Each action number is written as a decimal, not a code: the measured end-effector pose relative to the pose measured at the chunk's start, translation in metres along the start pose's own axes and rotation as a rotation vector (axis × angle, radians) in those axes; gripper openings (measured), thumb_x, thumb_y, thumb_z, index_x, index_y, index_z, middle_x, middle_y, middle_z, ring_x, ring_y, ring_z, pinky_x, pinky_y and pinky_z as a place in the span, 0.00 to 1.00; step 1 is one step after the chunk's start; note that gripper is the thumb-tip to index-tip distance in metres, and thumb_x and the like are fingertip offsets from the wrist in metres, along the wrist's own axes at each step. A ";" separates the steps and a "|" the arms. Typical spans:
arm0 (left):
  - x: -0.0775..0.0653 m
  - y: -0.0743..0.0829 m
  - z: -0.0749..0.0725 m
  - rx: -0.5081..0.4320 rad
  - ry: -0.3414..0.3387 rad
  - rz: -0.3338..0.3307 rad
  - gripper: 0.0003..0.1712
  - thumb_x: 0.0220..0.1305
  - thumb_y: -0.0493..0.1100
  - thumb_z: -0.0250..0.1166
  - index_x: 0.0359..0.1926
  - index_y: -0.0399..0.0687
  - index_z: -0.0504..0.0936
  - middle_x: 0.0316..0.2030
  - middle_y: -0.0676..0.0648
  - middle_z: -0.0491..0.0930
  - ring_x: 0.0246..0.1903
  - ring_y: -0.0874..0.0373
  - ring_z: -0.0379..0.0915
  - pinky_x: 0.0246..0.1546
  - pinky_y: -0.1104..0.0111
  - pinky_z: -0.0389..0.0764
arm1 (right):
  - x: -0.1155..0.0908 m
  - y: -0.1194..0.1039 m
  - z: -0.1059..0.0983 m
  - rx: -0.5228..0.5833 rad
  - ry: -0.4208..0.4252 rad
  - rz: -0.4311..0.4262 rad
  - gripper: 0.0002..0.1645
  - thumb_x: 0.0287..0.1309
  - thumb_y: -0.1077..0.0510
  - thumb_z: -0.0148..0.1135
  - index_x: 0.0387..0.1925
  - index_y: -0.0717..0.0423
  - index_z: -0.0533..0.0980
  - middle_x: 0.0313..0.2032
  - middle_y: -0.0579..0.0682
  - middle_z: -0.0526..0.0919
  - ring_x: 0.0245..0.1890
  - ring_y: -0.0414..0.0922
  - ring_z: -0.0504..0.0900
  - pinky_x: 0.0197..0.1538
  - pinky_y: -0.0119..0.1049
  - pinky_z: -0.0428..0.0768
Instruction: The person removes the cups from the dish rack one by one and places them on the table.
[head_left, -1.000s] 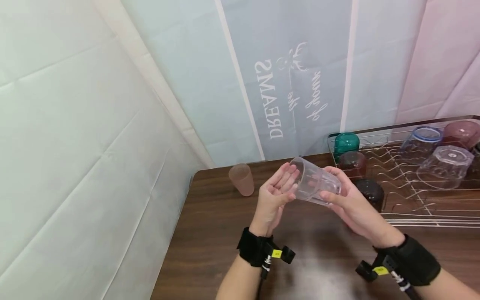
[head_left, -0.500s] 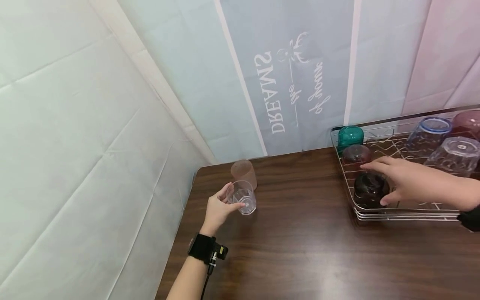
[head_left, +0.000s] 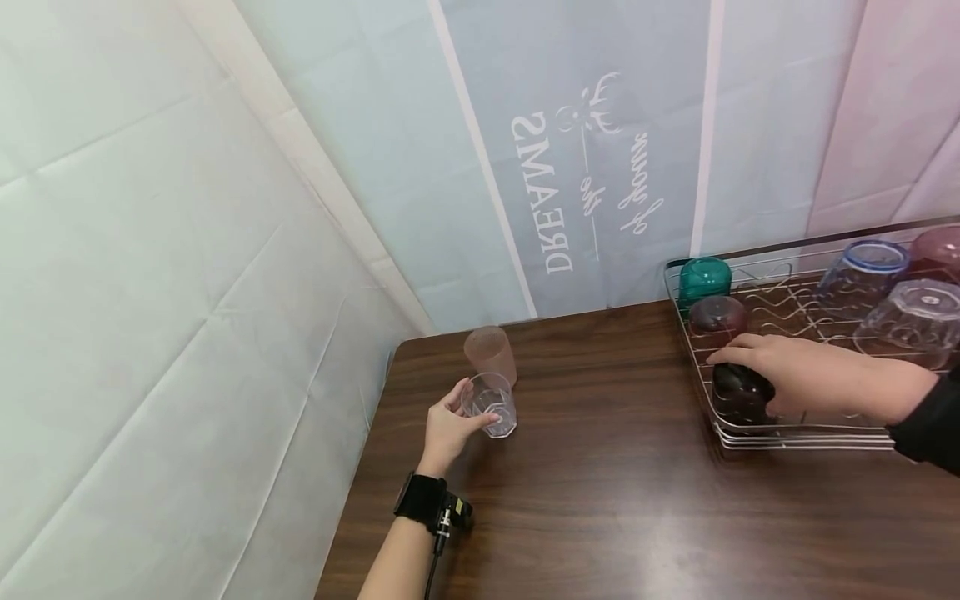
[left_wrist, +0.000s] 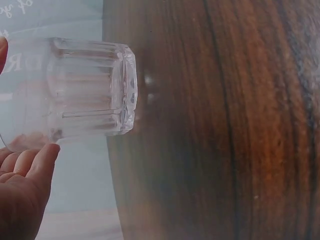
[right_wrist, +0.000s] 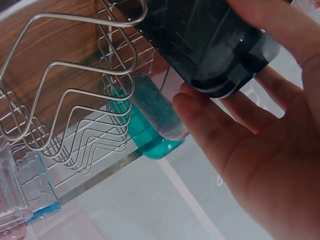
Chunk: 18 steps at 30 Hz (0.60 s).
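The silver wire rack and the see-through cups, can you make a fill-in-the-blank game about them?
The left hand holds a clear faceted tumbler, mouth facing ____.
The right hand grips a glossy black tumbler, mouth facing ____.
The frosted pink tumbler is nearer the person's ____ hand.
In the silver wire rack, one upside-down clear cup has a ____ band.
Missing words: up; down; left; blue

On the grey-blue backdrop (head_left: pixel 652 50), white lettering (head_left: pixel 542 193) running sideways reads "DREAMS", "the" and "of your".
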<state>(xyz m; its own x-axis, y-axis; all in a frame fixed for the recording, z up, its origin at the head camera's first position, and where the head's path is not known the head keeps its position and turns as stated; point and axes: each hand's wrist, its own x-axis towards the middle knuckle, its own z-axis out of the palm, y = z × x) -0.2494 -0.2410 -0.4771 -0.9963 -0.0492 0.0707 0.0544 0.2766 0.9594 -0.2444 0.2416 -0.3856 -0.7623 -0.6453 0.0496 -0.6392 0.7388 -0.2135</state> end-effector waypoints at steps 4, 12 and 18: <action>-0.008 0.019 0.001 0.013 0.003 -0.009 0.47 0.52 0.30 0.79 0.71 0.26 0.67 0.67 0.30 0.70 0.67 0.41 0.68 0.66 0.54 0.71 | 0.001 -0.003 0.000 0.004 0.004 0.009 0.44 0.26 0.73 0.81 0.55 0.59 0.79 0.49 0.54 0.80 0.43 0.53 0.82 0.35 0.42 0.81; 0.001 0.002 -0.001 0.030 -0.003 -0.002 0.48 0.54 0.32 0.79 0.73 0.30 0.66 0.68 0.33 0.70 0.68 0.43 0.67 0.67 0.55 0.70 | 0.001 -0.002 -0.002 0.052 -0.016 0.052 0.45 0.27 0.75 0.78 0.56 0.60 0.79 0.51 0.58 0.79 0.41 0.50 0.80 0.31 0.36 0.77; 0.001 0.003 0.000 0.093 -0.031 0.003 0.50 0.55 0.37 0.80 0.75 0.33 0.65 0.71 0.34 0.67 0.69 0.43 0.67 0.65 0.55 0.73 | -0.002 0.001 -0.010 0.041 -0.021 0.100 0.47 0.26 0.75 0.78 0.59 0.62 0.77 0.53 0.63 0.78 0.38 0.48 0.79 0.27 0.33 0.73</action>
<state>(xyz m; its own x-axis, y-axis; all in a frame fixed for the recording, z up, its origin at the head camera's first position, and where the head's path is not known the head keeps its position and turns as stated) -0.2499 -0.2399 -0.4742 -0.9978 -0.0191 0.0636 0.0523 0.3647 0.9297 -0.2446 0.2461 -0.3765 -0.8196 -0.5729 0.0061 -0.5550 0.7914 -0.2561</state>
